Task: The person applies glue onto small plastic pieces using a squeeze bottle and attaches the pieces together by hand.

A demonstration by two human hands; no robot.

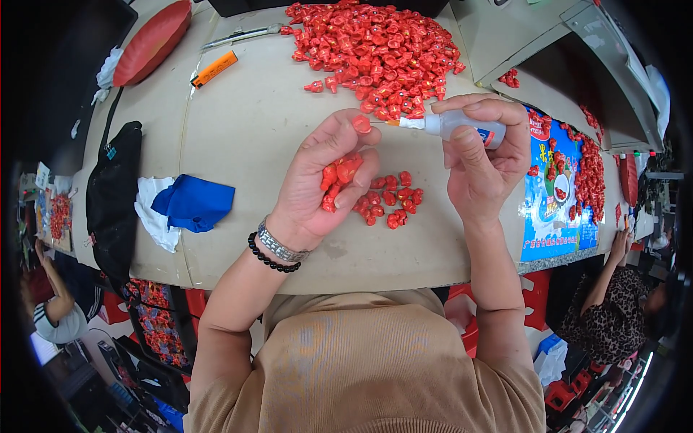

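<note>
My left hand (317, 169) is closed around several small red plastic pieces (339, 173), with one more red piece (362, 124) pinched between thumb and forefinger. In my right hand (485, 155) lies a small clear squeeze bottle (465, 128), tipped sideways so that its thin needle nozzle (390, 123) points left. The needle's tip meets or nearly meets the pinched piece. Below the needle, a small group of red pieces (390, 198) rests on the table beside my left hand. Farther off is a large heap of red pieces (382, 54).
An orange cutter-like tool (214, 69), metal tweezers (243, 36) and a red tray (153, 43) lie at the far left. Blue cloth (193, 203) and a black bag (115, 195) are nearer. A grey metal stand (527, 32) and a blue printed sheet (552, 187) occupy the right, beside another person (613, 310).
</note>
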